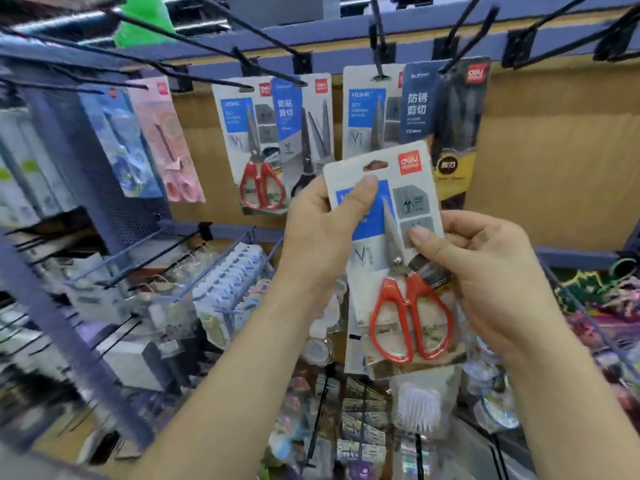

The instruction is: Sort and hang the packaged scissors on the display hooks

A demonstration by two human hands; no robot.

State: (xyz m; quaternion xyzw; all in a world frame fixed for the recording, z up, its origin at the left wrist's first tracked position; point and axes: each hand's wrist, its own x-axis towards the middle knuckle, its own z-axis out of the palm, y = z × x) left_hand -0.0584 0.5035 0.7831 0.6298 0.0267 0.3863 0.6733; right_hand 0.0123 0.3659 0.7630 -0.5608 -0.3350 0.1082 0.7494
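A white-and-blue card pack of red-handled scissors (pixel 398 271) is held up in front of the display by both hands, tilted slightly with its top leaning left, its hang hole free of any hook. The left hand (pixel 318 237) grips the pack's upper left edge, thumb pressed on the blue panel just under the hang hole and fingers curled behind the card. The right hand (pixel 485 271) holds the pack's right edge, its thumb resting on a grey square printed on the card and the other fingers wrapped behind. Above the held pack, black wire hooks (pixel 379 46) jut out from a blue rail (pixel 346 32). Directly above and behind the held pack hang a white-and-blue scissor pack (pixel 372 112) and, overlapping it, a dark navy scissor pack (pixel 446 112). Up and to the left of the held pack hang a matching red-handled scissor pack (pixel 252 147) and a blue-and-white pack with black-handled scissors (pixel 304 133), side by side and overlapping. Farther left of the held pack are a pink scissor pack (pixel 169 140) and a pale blue scissor pack (pixel 121 140), both blurred. Below and to the left of the held pack, wire racks carry rows of small white packets (pixel 228 282).
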